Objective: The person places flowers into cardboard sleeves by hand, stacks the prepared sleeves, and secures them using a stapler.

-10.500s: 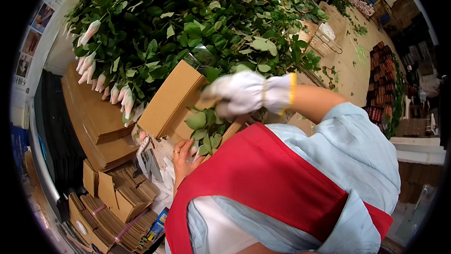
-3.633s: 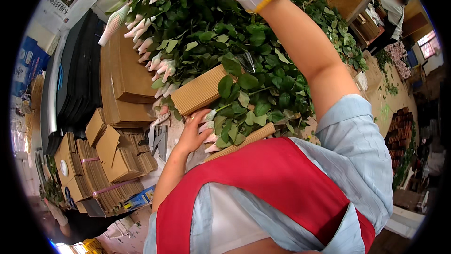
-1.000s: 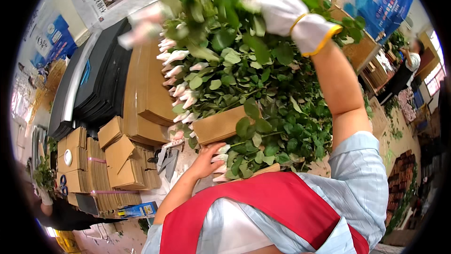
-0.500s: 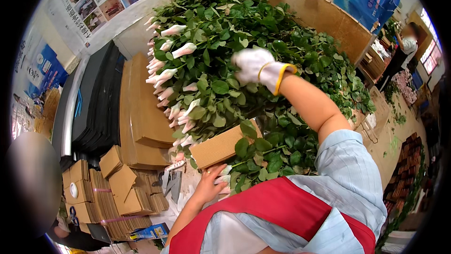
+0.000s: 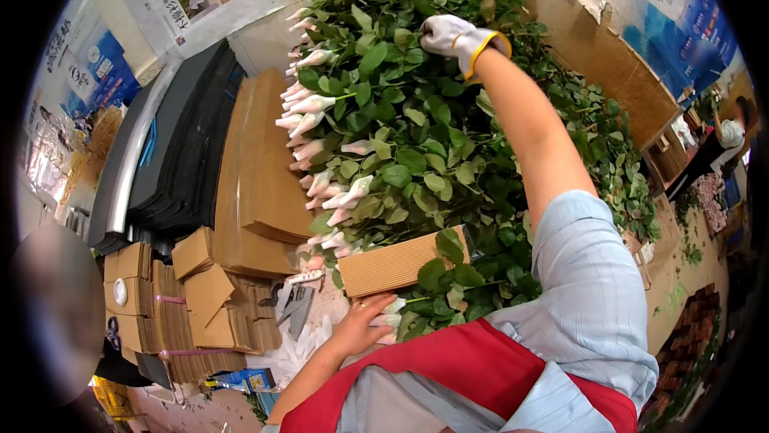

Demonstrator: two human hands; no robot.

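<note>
Many roses lie in a heap, their pale pink buds (image 5: pixel 312 104) in white netting sleeves and their leafy stems (image 5: pixel 432 136) pointing right. My right hand (image 5: pixel 448 36), in a white glove with a yellow cuff, reaches into the far leaves. Its fingers are curled closed, and what lies inside them is hidden. My bare left hand (image 5: pixel 362 327), with a ring, is near my apron. Its fingers close over a few netted rose buds (image 5: pixel 389 313). Just beyond them lies a tan corrugated cardboard piece (image 5: pixel 404 262), over the lower part of the leaves.
To the left stand stacks of brown cardboard (image 5: pixel 264 145), black sheets (image 5: pixel 184 128) and smaller card pieces (image 5: pixel 210 297). A grey tool (image 5: pixel 298 311) lies by my left hand. A cardboard wall (image 5: pixel 585 56) bounds the heap. Another person (image 5: pixel 725 140) works at the far right.
My right hand has moved farther away over the leaves, and its fingers now show closed rather than blurred. My left hand stays at the netted buds. The whole view has shifted slightly.
</note>
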